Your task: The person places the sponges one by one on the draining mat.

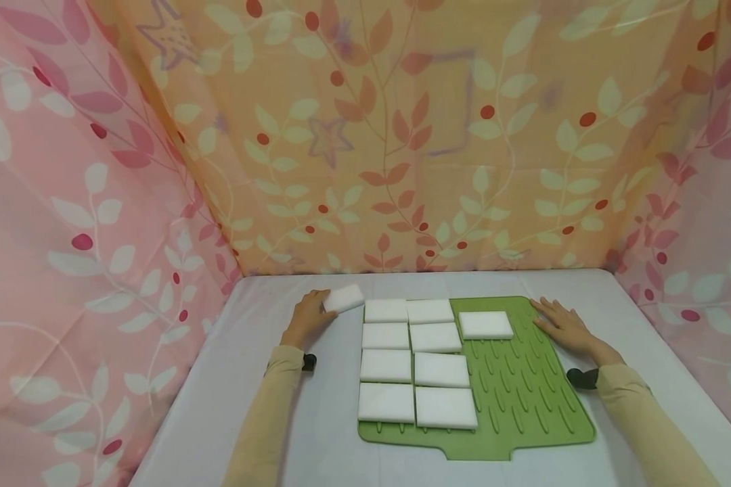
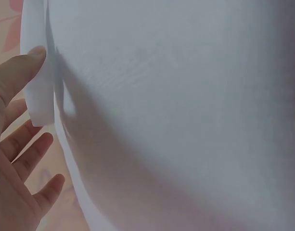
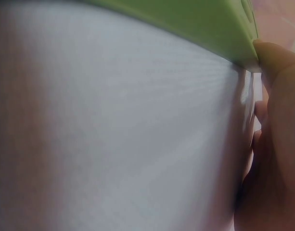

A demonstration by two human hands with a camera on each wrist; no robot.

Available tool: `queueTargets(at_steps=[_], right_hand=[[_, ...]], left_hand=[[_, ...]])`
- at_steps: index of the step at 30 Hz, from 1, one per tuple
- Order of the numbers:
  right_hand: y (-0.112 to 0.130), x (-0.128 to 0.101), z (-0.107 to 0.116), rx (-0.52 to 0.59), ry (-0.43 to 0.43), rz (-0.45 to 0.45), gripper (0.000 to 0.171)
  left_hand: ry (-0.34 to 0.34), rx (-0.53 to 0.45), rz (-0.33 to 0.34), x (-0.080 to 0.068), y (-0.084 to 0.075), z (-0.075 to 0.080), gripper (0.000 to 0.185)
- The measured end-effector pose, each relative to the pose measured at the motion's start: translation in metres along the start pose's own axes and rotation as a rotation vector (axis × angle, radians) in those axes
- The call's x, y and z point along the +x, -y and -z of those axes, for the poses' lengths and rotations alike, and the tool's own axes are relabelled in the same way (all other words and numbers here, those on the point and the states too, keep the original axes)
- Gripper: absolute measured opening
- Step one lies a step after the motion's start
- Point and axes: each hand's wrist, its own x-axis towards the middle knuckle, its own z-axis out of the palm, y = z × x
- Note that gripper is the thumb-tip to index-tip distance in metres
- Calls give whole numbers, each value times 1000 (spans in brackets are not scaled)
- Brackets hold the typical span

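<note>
My left hand [image 1: 309, 316] pinches a white sponge block [image 1: 344, 297] between thumb and fingers, just left of the mat's far left corner. In the left wrist view, the thumb lies on one face of this sponge [image 2: 39, 91] and the other fingers are behind or below it. On the green ridged mat [image 1: 524, 399], several similar white sponges [image 1: 385, 365] lie in two columns, and a single one [image 1: 486, 325] sits apart to their right. My right hand [image 1: 566, 328] rests at the mat's far right corner, fingers extended; its thumb touches the mat's edge [image 3: 200, 29] in the right wrist view.
A white cloth-covered table [image 1: 219, 406] lies under everything. Patterned curtains [image 1: 402, 135] hang behind the table and along both sides. The mat has a short tab [image 1: 478, 454] at its near edge. A dark strap [image 1: 308, 362] is on my left wrist.
</note>
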Motion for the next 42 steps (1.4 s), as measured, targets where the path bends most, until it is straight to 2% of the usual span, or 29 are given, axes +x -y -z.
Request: queueTargets(at_steps=[5, 12, 19, 28, 33, 42], right_hand=[[0, 0, 1, -2, 4, 2, 61], [2, -1, 2, 4, 7, 8, 62], [3, -2, 2, 8, 4, 10, 61], [4, -2, 2, 1, -3, 12, 60], [3, -1, 2, -3, -5, 16, 60], [3, 0, 2, 4, -1, 8, 61]], left_hand=[[15, 41, 24, -4, -6, 8, 64], [11, 12, 29, -8, -9, 14, 66], [9, 19, 2, -13, -16, 18, 64], [-31, 17, -51, -18, -29, 20, 65], [-10, 22, -100, -19, -41, 17, 66], [4, 15, -135, -18, -60, 15, 65]])
